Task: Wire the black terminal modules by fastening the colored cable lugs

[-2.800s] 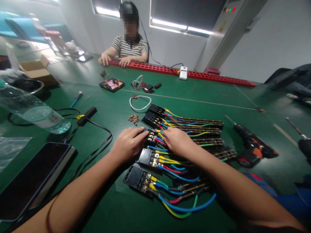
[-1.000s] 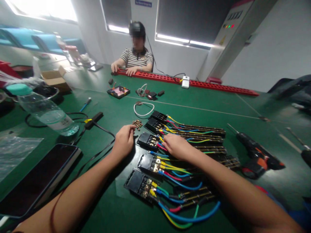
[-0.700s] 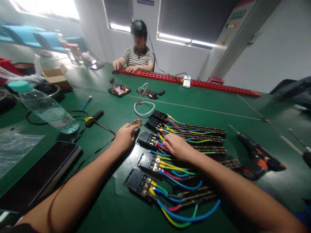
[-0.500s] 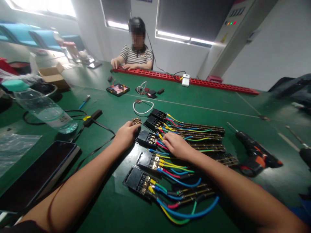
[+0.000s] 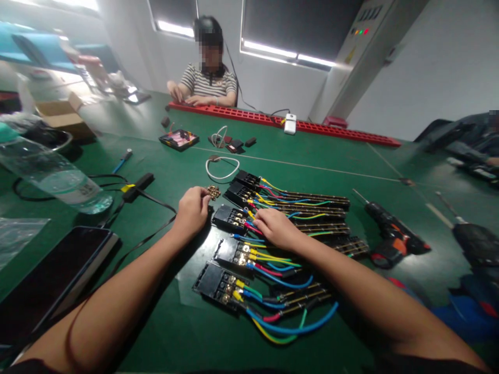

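Note:
A small pile of brass screws [image 5: 213,192] lies on the green table. My left hand [image 5: 192,209] is beside it, fingers curled together; whatever they hold, if anything, is hidden. My right hand [image 5: 276,226] is closed on a wire at the third black terminal block [image 5: 230,217], where yellow and red crimped lugs show at its fingertips. Several such blocks lie in a column, with coloured wires running right to black strips with brass rails. The nearest block [image 5: 214,283] has yellow-sleeved and blue-sleeved lugs at its brass terminals.
A cordless screwdriver [image 5: 395,231] lies to the right, another dark tool [image 5: 473,244] beyond it. On the left are a phone [image 5: 54,280], a water bottle [image 5: 58,179] and a black cable [image 5: 146,241]. Across the table a person [image 5: 210,78] sits behind a long red grid strip [image 5: 257,115].
My left hand has drawn back slightly from the screw pile, its fingers more curled. My right hand stays at the third block. The whole view has shifted a little.

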`<move>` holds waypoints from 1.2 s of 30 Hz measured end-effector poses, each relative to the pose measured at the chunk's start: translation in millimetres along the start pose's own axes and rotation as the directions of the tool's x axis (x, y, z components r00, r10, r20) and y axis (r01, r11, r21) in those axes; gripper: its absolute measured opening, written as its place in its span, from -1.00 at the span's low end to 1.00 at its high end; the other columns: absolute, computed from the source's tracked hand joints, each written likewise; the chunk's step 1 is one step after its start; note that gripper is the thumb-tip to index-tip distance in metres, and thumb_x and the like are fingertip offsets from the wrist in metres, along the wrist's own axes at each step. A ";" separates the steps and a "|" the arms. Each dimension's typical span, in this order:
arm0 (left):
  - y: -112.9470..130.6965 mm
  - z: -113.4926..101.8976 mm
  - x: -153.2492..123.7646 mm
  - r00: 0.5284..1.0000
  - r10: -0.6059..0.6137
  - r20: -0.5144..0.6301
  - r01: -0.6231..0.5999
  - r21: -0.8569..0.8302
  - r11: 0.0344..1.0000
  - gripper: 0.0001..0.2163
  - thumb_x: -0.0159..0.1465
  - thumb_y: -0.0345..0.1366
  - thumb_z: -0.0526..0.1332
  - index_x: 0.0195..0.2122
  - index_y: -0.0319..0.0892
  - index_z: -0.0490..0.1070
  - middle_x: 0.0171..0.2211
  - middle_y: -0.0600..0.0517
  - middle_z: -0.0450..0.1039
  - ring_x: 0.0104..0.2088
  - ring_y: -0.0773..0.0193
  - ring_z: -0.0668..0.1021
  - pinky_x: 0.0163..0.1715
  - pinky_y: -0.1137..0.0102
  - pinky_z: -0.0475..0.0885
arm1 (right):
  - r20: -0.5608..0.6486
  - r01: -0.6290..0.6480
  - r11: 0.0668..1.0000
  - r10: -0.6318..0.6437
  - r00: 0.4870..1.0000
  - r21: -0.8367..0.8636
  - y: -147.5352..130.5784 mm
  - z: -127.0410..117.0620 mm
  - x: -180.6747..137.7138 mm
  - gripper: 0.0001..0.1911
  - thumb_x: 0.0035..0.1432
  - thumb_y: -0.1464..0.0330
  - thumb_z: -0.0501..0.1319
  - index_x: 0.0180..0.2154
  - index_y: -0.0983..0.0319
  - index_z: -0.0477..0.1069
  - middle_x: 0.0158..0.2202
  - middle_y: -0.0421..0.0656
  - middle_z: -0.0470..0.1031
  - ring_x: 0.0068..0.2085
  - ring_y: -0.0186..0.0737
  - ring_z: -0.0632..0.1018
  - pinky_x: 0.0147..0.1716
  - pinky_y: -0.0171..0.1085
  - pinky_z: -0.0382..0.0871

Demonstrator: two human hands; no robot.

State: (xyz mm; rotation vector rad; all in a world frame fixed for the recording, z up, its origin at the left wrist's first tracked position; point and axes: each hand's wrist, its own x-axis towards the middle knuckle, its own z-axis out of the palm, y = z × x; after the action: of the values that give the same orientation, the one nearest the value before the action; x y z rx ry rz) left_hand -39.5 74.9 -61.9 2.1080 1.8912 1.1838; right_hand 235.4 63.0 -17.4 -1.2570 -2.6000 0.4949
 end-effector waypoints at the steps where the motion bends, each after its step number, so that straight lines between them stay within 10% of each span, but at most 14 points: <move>1: 4.6 -2.9 -0.2 0.999 -0.012 -0.033 0.011 -0.026 1.000 -0.85 0.37 -0.26 0.08 -0.19 -0.19 0.39 -0.24 -0.08 0.49 -0.20 0.12 0.52 -0.09 0.22 0.44 | 0.002 -0.005 1.000 0.005 1.000 -0.002 0.0 -0.2 0.1 -0.79 0.42 0.37 0.09 -0.30 0.25 0.40 -0.30 -0.12 0.49 -0.26 -0.23 0.41 -0.21 -0.27 0.19; 8: 40.2 -12.6 -8.0 0.995 0.050 -0.087 -0.065 -0.187 0.980 -0.76 0.39 -0.26 0.09 -0.03 -0.22 0.46 -0.14 -0.08 0.56 -0.17 0.17 0.56 -0.07 0.25 0.47 | 0.037 -0.023 0.994 0.027 0.999 -0.107 -9.5 -4.9 3.0 -0.74 0.42 0.34 0.10 -0.32 0.26 0.44 -0.31 -0.10 0.52 -0.27 -0.21 0.43 -0.24 -0.26 0.16; 14: 58.4 -12.0 -1.5 0.985 0.149 0.090 -0.122 -0.256 0.959 -0.80 0.35 -0.29 0.12 -0.16 -0.19 0.52 -0.28 -0.01 0.56 -0.30 0.23 0.53 -0.20 0.30 0.45 | 0.031 -0.082 0.987 0.087 0.996 -0.140 -20.0 -4.1 6.8 -0.73 0.43 0.36 0.09 -0.32 0.26 0.45 -0.28 -0.07 0.55 -0.25 -0.20 0.47 -0.22 -0.26 0.17; 36: 47.7 6.4 -14.5 0.950 0.301 0.087 -0.270 -0.261 0.927 -0.80 0.42 -0.25 0.11 -0.10 -0.19 0.50 -0.19 -0.07 0.59 -0.15 0.17 0.59 -0.07 0.27 0.50 | 0.036 -0.076 0.985 0.072 0.997 0.154 -9.0 -9.2 5.6 -0.87 0.31 0.44 0.18 -0.31 0.25 0.49 -0.32 -0.17 0.53 -0.27 -0.25 0.43 -0.21 -0.28 0.20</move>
State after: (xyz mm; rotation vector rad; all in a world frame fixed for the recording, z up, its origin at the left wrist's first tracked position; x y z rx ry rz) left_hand 3.9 53.5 -48.5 2.3069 1.3367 1.2272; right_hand 228.5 64.2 -5.2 -1.3070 -2.4908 0.7204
